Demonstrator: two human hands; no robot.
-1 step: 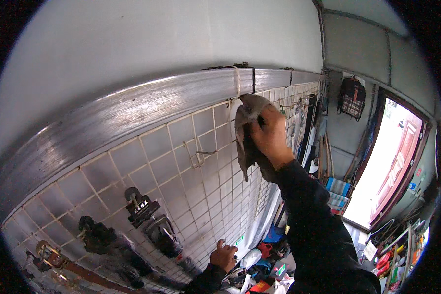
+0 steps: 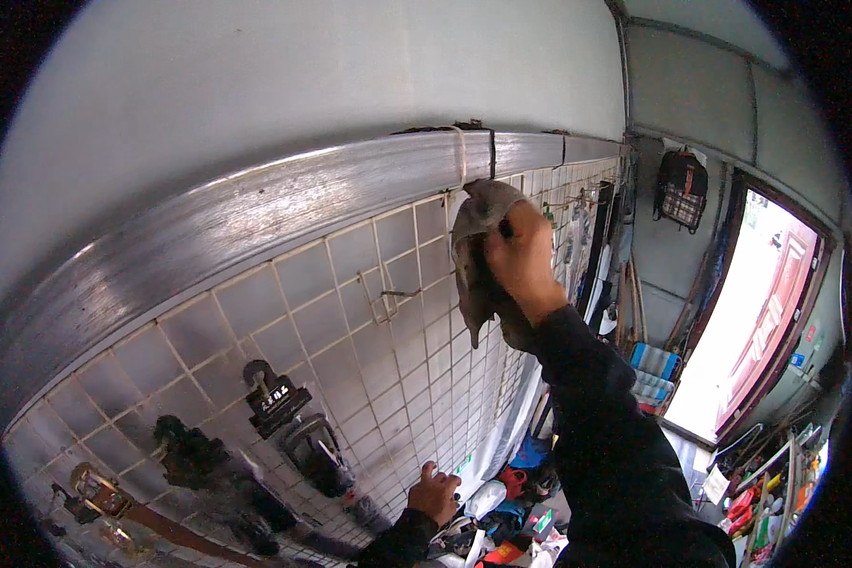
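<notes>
My right hand is closed on a grey-brown cloth, bunched in the fingers with its loose end hanging down. The cloth lies against the upper part of a white wire grid, just under a wide metal rail. A pale tie loops round the rail above the cloth. Lower down, my left hand is beside the grid, its fingers bent and apart; I see nothing held in it. A wire hook juts from the grid left of the cloth.
Belts and dark buckled straps hang on the grid at lower left. A backpack hangs near a bright open doorway. A blue striped folding chair stands at right. Mixed goods lie below.
The cloth's folds have shifted slightly within my right hand, which stays at nearly the same place. My left hand looks unmoved.
</notes>
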